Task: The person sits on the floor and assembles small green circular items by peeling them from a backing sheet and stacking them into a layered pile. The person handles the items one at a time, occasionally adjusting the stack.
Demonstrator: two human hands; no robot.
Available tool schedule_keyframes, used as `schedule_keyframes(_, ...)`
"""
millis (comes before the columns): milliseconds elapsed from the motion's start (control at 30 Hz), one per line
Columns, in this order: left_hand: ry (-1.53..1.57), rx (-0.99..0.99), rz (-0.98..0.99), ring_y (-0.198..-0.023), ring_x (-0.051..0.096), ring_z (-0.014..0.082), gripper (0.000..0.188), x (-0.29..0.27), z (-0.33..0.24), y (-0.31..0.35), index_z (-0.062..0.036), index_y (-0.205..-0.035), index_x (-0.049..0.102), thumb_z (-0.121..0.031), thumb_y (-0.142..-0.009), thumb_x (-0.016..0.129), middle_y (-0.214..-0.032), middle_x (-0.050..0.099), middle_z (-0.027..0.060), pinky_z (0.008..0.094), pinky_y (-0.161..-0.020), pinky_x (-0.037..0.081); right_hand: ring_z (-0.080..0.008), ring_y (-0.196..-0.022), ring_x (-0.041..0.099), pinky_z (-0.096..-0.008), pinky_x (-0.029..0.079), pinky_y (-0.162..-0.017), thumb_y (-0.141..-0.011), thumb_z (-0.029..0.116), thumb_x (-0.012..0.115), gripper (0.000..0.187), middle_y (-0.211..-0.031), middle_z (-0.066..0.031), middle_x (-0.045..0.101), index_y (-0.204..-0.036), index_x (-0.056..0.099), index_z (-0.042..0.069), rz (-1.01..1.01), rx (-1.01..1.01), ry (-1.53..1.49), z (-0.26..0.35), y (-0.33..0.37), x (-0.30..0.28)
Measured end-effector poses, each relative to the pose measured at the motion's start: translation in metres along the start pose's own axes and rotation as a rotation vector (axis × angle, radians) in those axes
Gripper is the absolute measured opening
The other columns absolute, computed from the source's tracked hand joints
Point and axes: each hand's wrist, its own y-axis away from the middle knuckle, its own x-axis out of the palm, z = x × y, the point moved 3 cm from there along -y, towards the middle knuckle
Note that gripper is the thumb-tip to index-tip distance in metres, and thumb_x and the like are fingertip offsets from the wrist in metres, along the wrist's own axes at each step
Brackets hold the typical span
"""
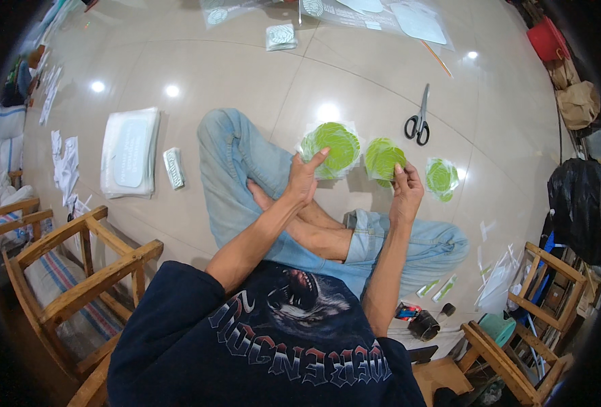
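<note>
Smaller green disc (385, 157): pinched at its lower right edge, just beside the larger one, more green showing beneath.
Right hand (407, 190): at 4 o'clock of that disc, fingers clamped on it, thumb uppermost.
Larger green disc (335, 144): backed by a clear, whitish sheet, at 9 o'clock of the smaller.
Left hand (303, 180): at 7 to 8 o'clock of the larger disc, thumb laid over it; cannot tell whether fingers clamp it from below.
Third green disc (442, 179): flat on the floor (259, 74), just beside the right hand, toward 3 o'clock.

From the larger disc outward:
Scissors (419, 120): between 2 and 3 o'clock, black-handled, blades together.
Orange stick (437, 59): between 1 and 2 o'clock.
White packet (281, 37): at 11 o'clock.
Pale stack (130, 154): at 9 o'clock, beyond a small white bundle (174, 168).
Dark jar (424, 326): at 5 o'clock.
Wooden stool (100, 287): at 8 o'clock.
Red bucket (546, 39): at 2 o'clock, well apart.
</note>
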Motion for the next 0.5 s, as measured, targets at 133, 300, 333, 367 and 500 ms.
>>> schedule_keyframes(133, 0.02, -0.092, 0.019, -0.106, 0.064, 0.0198, 0.038, 0.003, 0.001, 0.001, -0.0023, -0.127, 0.055, -0.011, -0.092, 0.067, -0.119, 0.064, 0.0092, 0.0366, -0.091, 0.055, -0.01, -0.089, 0.063, -0.0235, 0.048, -0.08, -0.093, 0.012, 0.067, 0.024, -0.101, -0.0049, 0.069, -0.114, 0.062, 0.001, 0.164, 0.096, -0.057, -0.013, -0.007, -0.001)
schedule_keyframes(300, 0.025, -0.19, 0.153, -0.109, 0.064, 0.0205, 0.043, 0.006, 0.004, 0.002, -0.0032, -0.13, 0.052, -0.013, -0.091, 0.067, -0.12, 0.063, 0.0092, 0.0376, -0.092, 0.055, -0.0066, -0.082, 0.057, -0.0213, 0.045, -0.075, -0.092, 0.011, 0.068, 0.023, -0.092, -0.0003, 0.065, -0.112, 0.064, 0.0, 0.242, 0.144, 0.01, -0.012, 0.0, 0.009)
schedule_keyframes(333, 0.012, -0.213, 0.169, -0.11, 0.063, 0.0207, 0.044, 0.007, 0.005, 0.003, -0.0034, -0.131, 0.051, -0.013, -0.091, 0.068, -0.121, 0.063, 0.0092, 0.0379, -0.093, 0.054, -0.0066, -0.082, 0.057, -0.0213, 0.045, -0.075, -0.091, 0.011, 0.068, 0.023, -0.092, -0.0002, 0.065, -0.111, 0.064, 0.0, 0.259, 0.14, 0.015, -0.012, 0.001, 0.01)
schedule_keyframes(367, 0.033, -0.24, 0.183, -0.111, 0.062, 0.0214, 0.045, 0.007, 0.005, 0.003, -0.0022, -0.132, 0.05, -0.013, -0.092, 0.067, -0.123, 0.062, 0.01, 0.0387, -0.095, 0.053, -0.0069, -0.083, 0.057, -0.0216, 0.045, -0.076, -0.091, 0.011, 0.069, 0.023, -0.092, -0.0003, 0.065, -0.111, 0.064, 0.0, 0.252, 0.136, 0.027, -0.012, 0.002, 0.01)
schedule_keyframes(500, 0.125, -0.334, 0.239, -0.114, 0.061, 0.0233, 0.047, 0.008, 0.005, 0.004, 0.0001, -0.134, 0.048, -0.014, -0.093, 0.065, -0.125, 0.06, 0.0116, 0.0402, -0.1, 0.05, -0.0081, -0.084, 0.057, -0.0228, 0.045, -0.078, -0.09, 0.01, 0.071, 0.022, -0.094, -0.0011, 0.066, -0.109, 0.065, 0.0, 0.247, 0.134, 0.053, -0.009, 0.004, 0.013)
